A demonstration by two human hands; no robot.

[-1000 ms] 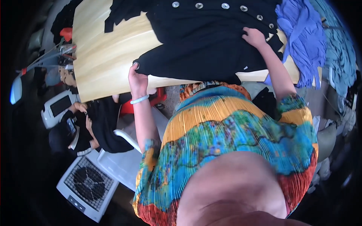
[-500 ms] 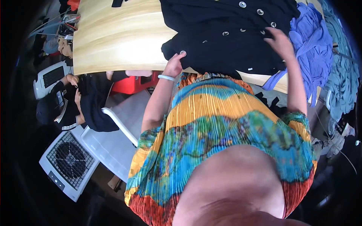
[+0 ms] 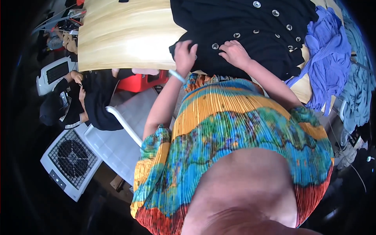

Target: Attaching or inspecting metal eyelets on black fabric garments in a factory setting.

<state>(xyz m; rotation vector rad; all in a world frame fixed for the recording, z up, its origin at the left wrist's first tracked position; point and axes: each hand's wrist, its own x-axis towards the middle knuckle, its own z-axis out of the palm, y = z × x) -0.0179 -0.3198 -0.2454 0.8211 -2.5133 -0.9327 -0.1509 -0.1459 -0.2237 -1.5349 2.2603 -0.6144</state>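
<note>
Pale wooden table (image 3: 125,43), purple cloth (image 3: 328,55) beside black garment (image 3: 239,17); left grip (image 3: 185,58) unclear, right grip (image 3: 236,55) loosely parted

You have no legible text, label, number or sign in view. On the white fan unit (image 3: 73,158) to your left, the dark control panel (image 3: 58,180) bears pale marks too small to read.
</note>
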